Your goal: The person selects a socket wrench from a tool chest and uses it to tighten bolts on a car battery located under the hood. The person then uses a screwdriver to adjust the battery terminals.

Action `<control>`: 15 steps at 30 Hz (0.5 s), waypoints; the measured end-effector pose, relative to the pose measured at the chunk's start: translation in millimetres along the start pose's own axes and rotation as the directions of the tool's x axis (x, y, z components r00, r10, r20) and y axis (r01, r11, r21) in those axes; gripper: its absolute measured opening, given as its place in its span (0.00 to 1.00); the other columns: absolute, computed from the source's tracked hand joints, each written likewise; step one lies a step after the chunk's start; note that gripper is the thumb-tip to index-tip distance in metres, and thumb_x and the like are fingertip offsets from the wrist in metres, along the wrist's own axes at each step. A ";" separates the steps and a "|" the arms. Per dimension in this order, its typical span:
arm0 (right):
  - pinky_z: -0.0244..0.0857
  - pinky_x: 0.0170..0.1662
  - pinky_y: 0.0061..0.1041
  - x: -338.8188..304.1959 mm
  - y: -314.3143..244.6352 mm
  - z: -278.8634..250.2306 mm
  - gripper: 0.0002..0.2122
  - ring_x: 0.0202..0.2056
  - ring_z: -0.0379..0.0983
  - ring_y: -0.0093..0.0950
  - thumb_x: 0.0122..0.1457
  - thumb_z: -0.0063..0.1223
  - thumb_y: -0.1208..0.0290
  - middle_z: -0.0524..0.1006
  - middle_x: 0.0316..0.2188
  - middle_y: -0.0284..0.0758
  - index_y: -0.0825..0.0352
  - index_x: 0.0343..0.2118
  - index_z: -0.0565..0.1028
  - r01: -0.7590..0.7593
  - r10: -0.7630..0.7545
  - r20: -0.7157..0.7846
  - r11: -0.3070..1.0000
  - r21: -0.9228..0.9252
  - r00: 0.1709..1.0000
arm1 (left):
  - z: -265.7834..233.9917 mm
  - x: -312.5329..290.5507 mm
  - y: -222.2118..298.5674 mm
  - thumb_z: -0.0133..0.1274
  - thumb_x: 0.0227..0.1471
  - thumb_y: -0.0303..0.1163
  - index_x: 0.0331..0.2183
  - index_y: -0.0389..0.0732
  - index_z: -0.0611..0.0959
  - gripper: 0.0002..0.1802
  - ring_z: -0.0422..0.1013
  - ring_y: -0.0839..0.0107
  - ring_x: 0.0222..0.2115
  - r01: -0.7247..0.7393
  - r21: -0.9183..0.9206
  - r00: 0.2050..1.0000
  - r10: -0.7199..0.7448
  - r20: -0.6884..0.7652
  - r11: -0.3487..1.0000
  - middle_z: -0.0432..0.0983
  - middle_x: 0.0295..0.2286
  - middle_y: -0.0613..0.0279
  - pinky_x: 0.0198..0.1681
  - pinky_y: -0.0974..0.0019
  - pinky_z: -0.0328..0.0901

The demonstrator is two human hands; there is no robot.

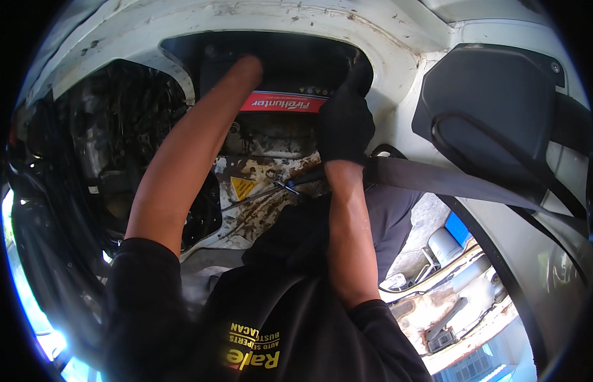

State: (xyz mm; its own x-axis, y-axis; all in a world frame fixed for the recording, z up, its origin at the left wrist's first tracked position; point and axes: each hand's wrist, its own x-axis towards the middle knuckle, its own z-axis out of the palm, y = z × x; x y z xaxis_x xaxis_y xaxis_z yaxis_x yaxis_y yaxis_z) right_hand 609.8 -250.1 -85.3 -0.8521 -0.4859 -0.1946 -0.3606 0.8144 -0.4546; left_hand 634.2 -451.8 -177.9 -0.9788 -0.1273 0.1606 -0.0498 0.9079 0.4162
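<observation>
A black car battery with a red label and a row of small symbols sits in the dark opening ahead of me. At its right end is my right hand in a black glove, closed against the battery, its fingertips partly lost in shadow. My left forearm reaches into the same opening on the left. Beyond the wrist, that hand cannot be made out against the dark. Below the battery, a thin metal tool lies slantwise over the rusty panel.
Dark engine parts fill the left side. A grey strap runs rightward from beside my right wrist, below a dark cover. A yellow triangular warning sticker marks the rusty metal. The white body frame arches over the opening.
</observation>
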 end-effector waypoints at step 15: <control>0.74 0.41 0.52 0.5 4.9 7.7 0.24 0.39 0.81 0.54 0.62 0.47 0.74 0.82 0.37 0.52 0.65 0.62 0.66 0.068 -0.066 -0.036 0.997 0.044 0.997 | 10.3 32.5 2.6 0.53 0.63 0.46 0.54 0.44 0.83 0.23 0.75 0.50 0.53 0.015 0.010 0.999 -0.015 0.033 1.000 0.79 0.52 0.49 0.60 0.51 0.67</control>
State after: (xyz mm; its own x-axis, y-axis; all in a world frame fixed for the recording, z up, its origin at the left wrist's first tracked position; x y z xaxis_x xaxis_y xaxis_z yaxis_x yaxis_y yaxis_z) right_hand 610.4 -248.8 -94.3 -0.8395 -0.5270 -0.1324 -0.4004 0.7646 -0.5050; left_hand 600.1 -449.5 -180.8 -0.9839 -0.1276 0.1250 -0.0660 0.9098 0.4098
